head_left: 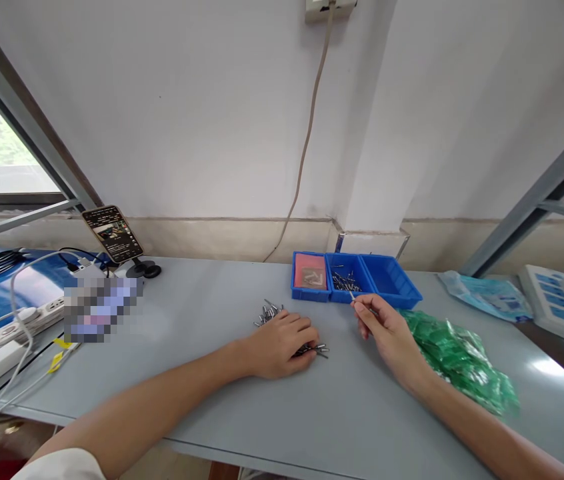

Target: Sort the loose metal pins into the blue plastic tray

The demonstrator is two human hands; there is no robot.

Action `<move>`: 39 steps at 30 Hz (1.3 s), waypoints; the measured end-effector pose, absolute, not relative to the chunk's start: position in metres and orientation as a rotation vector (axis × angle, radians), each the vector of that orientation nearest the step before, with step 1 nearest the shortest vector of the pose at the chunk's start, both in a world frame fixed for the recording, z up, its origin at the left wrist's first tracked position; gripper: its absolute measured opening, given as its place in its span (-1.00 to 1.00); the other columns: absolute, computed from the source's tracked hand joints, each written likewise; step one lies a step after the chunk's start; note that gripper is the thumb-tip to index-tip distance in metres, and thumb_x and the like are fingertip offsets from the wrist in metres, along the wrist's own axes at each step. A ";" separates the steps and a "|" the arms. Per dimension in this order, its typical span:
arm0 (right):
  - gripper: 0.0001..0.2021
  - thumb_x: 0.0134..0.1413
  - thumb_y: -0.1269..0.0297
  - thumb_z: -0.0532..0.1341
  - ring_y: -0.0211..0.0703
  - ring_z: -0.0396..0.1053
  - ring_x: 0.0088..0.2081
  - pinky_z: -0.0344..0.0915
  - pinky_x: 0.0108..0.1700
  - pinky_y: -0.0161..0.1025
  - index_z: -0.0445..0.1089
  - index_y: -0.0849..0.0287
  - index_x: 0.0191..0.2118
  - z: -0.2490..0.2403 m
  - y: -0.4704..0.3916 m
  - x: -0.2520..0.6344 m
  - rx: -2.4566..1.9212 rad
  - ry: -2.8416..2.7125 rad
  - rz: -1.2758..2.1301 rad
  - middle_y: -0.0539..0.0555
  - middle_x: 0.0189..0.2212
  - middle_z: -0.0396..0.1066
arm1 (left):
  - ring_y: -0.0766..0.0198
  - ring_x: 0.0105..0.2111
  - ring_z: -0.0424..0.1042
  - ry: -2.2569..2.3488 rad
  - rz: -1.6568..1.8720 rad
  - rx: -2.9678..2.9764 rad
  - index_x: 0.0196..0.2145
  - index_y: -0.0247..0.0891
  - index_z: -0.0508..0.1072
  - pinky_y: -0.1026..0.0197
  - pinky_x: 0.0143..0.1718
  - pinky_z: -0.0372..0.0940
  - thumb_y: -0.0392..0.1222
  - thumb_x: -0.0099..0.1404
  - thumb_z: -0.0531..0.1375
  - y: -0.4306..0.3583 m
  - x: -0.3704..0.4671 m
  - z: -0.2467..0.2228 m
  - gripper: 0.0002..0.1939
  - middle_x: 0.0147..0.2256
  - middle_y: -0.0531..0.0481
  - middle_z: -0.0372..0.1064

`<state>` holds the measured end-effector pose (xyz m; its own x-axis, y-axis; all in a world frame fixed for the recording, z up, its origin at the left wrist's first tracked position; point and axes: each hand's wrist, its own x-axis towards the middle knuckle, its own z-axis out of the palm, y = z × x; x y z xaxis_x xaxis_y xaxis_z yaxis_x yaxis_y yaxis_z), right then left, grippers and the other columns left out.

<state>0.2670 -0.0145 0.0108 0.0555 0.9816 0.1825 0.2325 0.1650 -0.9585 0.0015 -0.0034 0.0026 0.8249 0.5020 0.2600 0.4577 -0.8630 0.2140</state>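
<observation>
My left hand (282,343) rests on the table with its fingers curled over some small silver metal pins that look like rivets (321,349). More of these pins lie in a loose pile (268,311) just beyond that hand. A single thin pin (353,296) is pinched between the thumb and forefinger of my right hand (379,328), its tip pointing up and left. That hand hovers at the near edge of a blue divided tray (392,283). Many similar pins (346,283) lie in the tray's middle compartment; a pink pad with a small clear bag (311,277) fills the left one.
Crumpled green plastic (462,360) lies beside my right forearm. Farther right are a blue-white packet (485,295) and a white device (557,300). At the left stand a phone on a stand (113,233), a power strip (32,323) and tangled cables.
</observation>
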 end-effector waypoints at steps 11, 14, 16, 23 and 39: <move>-0.60 0.27 -0.20 0.29 -0.14 0.29 -0.43 0.31 -0.36 -0.20 0.42 0.07 -0.16 0.009 -0.014 0.267 -1.258 -1.441 0.920 0.00 -0.40 0.37 | 0.18 -0.14 0.41 0.764 0.468 2.865 -0.10 -0.16 0.35 0.10 -0.09 0.14 -0.15 0.50 0.20 -0.003 0.002 0.003 -0.90 -0.18 0.02 0.40; -0.61 0.28 -0.19 0.29 -0.14 0.31 -0.42 0.31 -0.34 -0.20 0.44 0.07 -0.15 0.010 -0.015 0.266 -1.254 -1.443 0.941 -0.01 -0.42 0.36 | 0.19 -0.15 0.40 0.763 0.473 2.867 -0.10 -0.17 0.35 0.09 -0.09 0.14 -0.14 0.50 0.20 -0.003 0.002 0.003 -0.90 -0.18 0.03 0.40; -0.59 0.28 -0.20 0.29 -0.15 0.30 -0.43 0.30 -0.34 -0.20 0.46 0.08 -0.15 0.012 -0.016 0.265 -1.242 -1.445 0.967 -0.01 -0.43 0.36 | 0.19 -0.15 0.40 0.762 0.475 2.866 -0.10 -0.17 0.35 0.09 -0.09 0.14 -0.14 0.51 0.19 -0.004 0.002 0.004 -0.91 -0.17 0.02 0.40; -0.54 0.33 -0.24 0.23 -0.22 0.22 -0.45 0.23 -0.34 -0.23 0.49 0.12 -0.17 0.015 -0.019 0.266 -1.182 -1.428 1.149 0.04 -0.33 0.41 | 0.16 -0.13 0.41 0.759 0.467 2.855 -0.10 -0.17 0.35 0.10 -0.09 0.15 -0.14 0.51 0.18 -0.004 0.002 0.004 -0.90 -0.16 0.00 0.41; -0.66 0.32 -0.12 0.30 -0.18 0.25 -0.37 0.29 -0.28 -0.22 0.39 0.07 -0.18 0.013 -0.018 0.265 -1.197 -1.416 1.005 -0.03 -0.35 0.31 | 0.15 -0.15 0.39 0.751 0.481 2.849 -0.11 -0.18 0.33 0.11 -0.11 0.12 -0.14 0.51 0.18 -0.003 0.001 0.002 -0.90 -0.17 -0.01 0.41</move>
